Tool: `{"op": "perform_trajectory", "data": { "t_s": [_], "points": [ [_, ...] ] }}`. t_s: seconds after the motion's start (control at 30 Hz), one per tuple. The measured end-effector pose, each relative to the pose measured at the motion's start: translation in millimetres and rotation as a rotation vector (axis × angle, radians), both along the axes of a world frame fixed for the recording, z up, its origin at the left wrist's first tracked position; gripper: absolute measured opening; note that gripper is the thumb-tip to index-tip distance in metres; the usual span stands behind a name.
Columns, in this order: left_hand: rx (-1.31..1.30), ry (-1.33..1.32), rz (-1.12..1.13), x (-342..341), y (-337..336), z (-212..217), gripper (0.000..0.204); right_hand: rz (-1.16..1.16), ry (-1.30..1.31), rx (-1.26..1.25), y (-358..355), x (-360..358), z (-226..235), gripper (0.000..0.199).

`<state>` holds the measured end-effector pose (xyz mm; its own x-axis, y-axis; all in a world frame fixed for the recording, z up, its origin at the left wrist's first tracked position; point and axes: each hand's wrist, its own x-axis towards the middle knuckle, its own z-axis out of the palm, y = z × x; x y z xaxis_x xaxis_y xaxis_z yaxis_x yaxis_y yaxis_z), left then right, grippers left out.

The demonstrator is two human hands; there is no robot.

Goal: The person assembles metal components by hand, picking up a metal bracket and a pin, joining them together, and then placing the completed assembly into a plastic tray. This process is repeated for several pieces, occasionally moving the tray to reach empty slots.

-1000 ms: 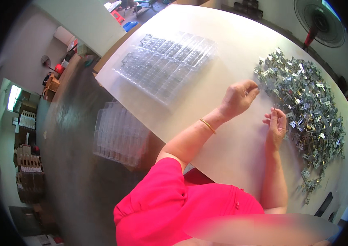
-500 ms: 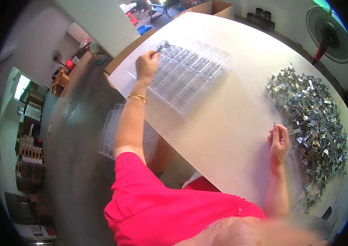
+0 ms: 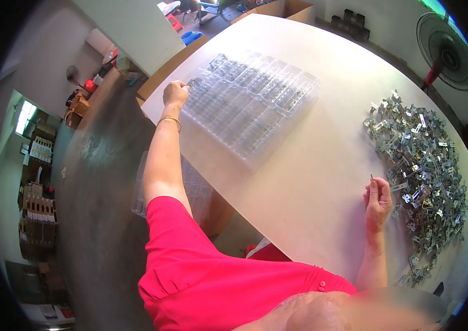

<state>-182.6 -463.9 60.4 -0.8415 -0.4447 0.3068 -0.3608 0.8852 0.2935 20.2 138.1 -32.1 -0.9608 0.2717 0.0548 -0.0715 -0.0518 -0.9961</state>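
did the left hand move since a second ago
Yes. The left hand went from the pile of metal parts across the white table to the clear plastic tray's far left corner.

White table top [image 3: 311,165]: matt, smooth, looks like laminate or painted board. On it, blister tray [image 3: 250,99]: clear thin plastic, glossy, moulded pockets. Second clear plastic tray [image 3: 190,185] below the table's near edge, same finish. Pile of stamped brackets [image 3: 419,165] on the table's right side: bare metal, silvery, bright reflections. Left wrist: bangle [image 3: 170,119], gold-coloured metal, shiny. Sleeve [image 3: 190,259]: pink cloth, matt.
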Motion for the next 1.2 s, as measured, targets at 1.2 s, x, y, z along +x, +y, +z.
{"op": "perform_trajectory", "data": {
  "t_s": [1.2],
  "points": [
    [0.043, 0.336, -0.904, 53.7, 278.0, 59.5, 0.007, 0.103, 0.448, 0.626, -10.1, 0.6, 7.3, 0.012]
  ]
}}
